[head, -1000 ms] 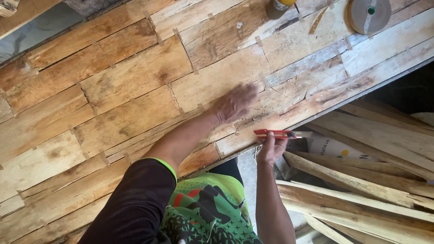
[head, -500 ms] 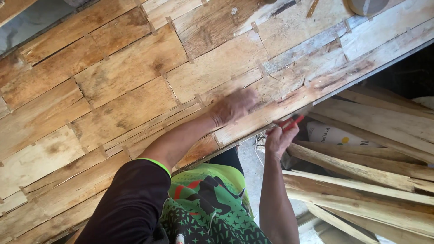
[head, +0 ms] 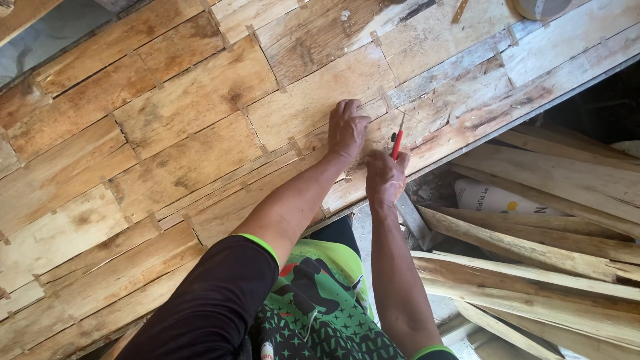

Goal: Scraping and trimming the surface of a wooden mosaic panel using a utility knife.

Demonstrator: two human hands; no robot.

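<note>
Red-handled utility knife (head: 398,142) gripped in clenched right hand (head: 385,177), blade tip on taped sheet of thin pale wood veneer strips (head: 200,127).
Left hand (head: 347,127) pressed flat just beside it, fingers spread, grasping nothing; loose wooden slats (head: 547,267) piled right.

My left hand (head: 347,128) lies flat on the big wooden table (head: 167,133). Thin wood sheets (head: 193,100) cover it, joined with little tape bits.

black short sleeves (head: 207,300) with bright green cuff trim; green shirt front (head: 320,300) below them, black-and-red print, star pattern.
</note>
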